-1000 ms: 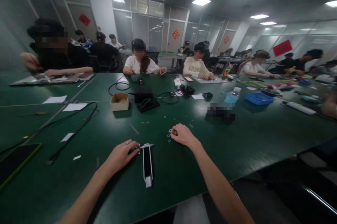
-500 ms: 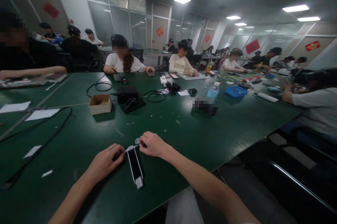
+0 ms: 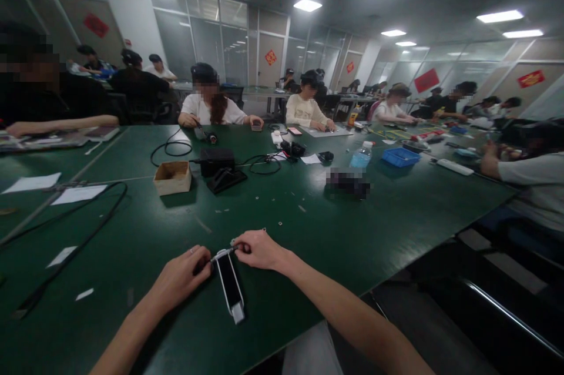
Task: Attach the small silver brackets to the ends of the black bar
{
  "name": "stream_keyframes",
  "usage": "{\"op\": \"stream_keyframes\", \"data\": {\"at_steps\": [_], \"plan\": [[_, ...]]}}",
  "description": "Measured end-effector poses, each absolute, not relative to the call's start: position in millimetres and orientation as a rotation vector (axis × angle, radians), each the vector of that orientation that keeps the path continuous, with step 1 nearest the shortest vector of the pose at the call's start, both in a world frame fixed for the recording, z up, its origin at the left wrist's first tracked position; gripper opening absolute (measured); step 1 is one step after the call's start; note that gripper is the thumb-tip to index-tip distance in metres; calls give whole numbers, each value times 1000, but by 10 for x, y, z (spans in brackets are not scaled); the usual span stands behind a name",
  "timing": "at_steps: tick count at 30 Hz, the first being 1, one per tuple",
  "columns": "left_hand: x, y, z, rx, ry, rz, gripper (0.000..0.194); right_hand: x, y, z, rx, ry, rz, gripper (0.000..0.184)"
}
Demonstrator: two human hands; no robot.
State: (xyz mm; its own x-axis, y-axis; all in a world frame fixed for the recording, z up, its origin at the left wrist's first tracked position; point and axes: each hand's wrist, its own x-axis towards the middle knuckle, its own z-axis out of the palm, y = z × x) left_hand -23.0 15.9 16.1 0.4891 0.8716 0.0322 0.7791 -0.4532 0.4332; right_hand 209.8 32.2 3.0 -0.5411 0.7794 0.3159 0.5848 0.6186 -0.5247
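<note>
A long, narrow white frame with a black middle (image 3: pixel 230 281) lies on the green table (image 3: pixel 308 298), a pale block (image 3: pixel 238 313) at its near end. Across its far end runs a thin, dark, rod-like piece (image 3: pixel 217 257), partly hidden by my fingers. My left hand (image 3: pixel 183 272) is closed in a pinch at the left end of this piece. From the other side, my right hand (image 3: pixel 258 250) pinches at its right end. A small pale bit (image 3: pixel 233 242) shows beside the right fingertips. The exact kind of the rod-like piece is too small to tell.
Beyond my hands stand an open cardboard box (image 3: pixel 172 178), a black box-shaped device (image 3: pixel 217 160) with cables, a bottle of blue liquid (image 3: pixel 362 154) and a blue tray (image 3: pixel 400 156). Small scraps and paper slips (image 3: pixel 61 256) lie about. Several people sit around the table.
The whole view has shifted slightly, so things sit a little lower and further right. Both hands keep their pinch at the far end of the white frame.
</note>
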Motion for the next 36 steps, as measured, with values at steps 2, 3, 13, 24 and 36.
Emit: {"op": "stream_keyframes", "data": {"at_steps": [2,3,13,24,36], "plan": [[-231,154,161,2381,1370,359,20,2112,328,30,-1078,-2291,550,17],[-230,151,163,2382,1366,359,20,2117,330,27,-1081,-2282,574,17],[-190,118,140,2373,1386,402,16,2084,294,36,-1101,-2230,727,17],[-188,92,146,2424,1372,453,15,2212,327,67,-1044,-2407,503,9],[-188,76,148,2426,1380,430,14,2341,398,107,-1062,-2453,421,14]]}}
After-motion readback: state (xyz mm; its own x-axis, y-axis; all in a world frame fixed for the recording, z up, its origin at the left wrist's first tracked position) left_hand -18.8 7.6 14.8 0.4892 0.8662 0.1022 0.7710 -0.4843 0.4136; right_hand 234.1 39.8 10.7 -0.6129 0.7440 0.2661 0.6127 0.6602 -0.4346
